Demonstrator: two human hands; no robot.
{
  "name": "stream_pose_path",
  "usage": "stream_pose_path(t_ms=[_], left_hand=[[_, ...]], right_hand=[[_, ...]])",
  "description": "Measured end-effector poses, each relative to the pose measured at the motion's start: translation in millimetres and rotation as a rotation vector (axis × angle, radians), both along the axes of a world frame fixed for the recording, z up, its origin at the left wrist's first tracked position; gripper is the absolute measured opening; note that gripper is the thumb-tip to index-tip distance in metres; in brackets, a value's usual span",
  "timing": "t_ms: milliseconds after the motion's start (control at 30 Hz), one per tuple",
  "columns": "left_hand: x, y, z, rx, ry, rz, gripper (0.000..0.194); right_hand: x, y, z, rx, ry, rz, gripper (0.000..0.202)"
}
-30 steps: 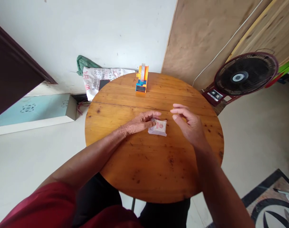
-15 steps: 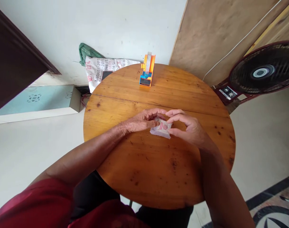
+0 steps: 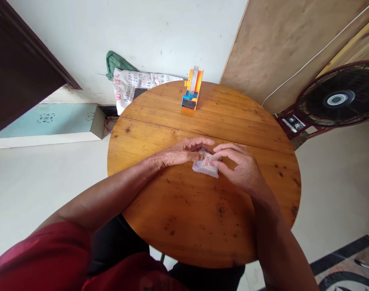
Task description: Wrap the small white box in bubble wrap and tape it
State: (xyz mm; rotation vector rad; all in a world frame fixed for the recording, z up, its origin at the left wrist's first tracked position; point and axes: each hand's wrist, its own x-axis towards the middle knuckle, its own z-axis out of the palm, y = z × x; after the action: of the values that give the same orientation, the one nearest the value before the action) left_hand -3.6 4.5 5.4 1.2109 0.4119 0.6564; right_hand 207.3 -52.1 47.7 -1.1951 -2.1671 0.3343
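Note:
A small packet (image 3: 206, 165) in clear plastic wrap, pale with red print, lies on the round wooden table between my hands. My left hand (image 3: 186, 152) holds it from the left, with the thumb on its top and the fingers curved round the far side. At its right end is my right hand (image 3: 239, 163), thumb and forefinger drawn together in a pinch on the wrapper. The packet's far edge is partly hidden by my fingers.
An orange and blue tape dispenser (image 3: 192, 89) stands near the far edge of the wooden table (image 3: 184, 210). Behind it, a printed white sack (image 3: 126, 91) leans by the wall. A dark fan (image 3: 338, 99) stands at the right.
My right thumb and forefinger have come closer together at the packet's right end. My left hand keeps its place on the packet. The view has shifted slightly.

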Motion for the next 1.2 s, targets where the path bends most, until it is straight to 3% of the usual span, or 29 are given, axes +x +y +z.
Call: stream_pose_path(t_ms=[167,300,467,633,767,1067,1200], left_hand=[[-1.5,-0.6,1.3,0.031,0.034,0.048,0.046],[-2.4,1.8,-2.5,0.045,0.006,-0.013,0.048],[-4.1,5.8,-10.8,0.038,-0.023,-0.051,0.047],[-3.9,6.1,-13.5,-0.013,-0.031,-0.038,0.050],[-3.6,5.6,-12.3,-0.024,-0.023,-0.039,0.051],[-2.4,6.1,-14.3,-0.037,-0.024,-0.020,0.053],[-3.5,5.5,-12.5,-0.021,-0.031,-0.019,0.050]], right_hand=[[2.9,1.0,1.0,0.044,0.015,-0.005,0.012],[4.6,-0.9,4.7,-0.013,0.002,0.035,0.003],[2.8,-3.0,3.4,-0.066,-0.053,0.074,0.018],[3.5,-0.1,-2.9,0.058,-0.050,0.037,0.008],[4.4,2.1,-4.0,0.122,-0.014,0.022,0.011],[3.5,3.0,-6.7,0.062,0.054,0.028,0.013],[4.0,-0.1,-0.7,0.011,0.051,0.061,0.003]])
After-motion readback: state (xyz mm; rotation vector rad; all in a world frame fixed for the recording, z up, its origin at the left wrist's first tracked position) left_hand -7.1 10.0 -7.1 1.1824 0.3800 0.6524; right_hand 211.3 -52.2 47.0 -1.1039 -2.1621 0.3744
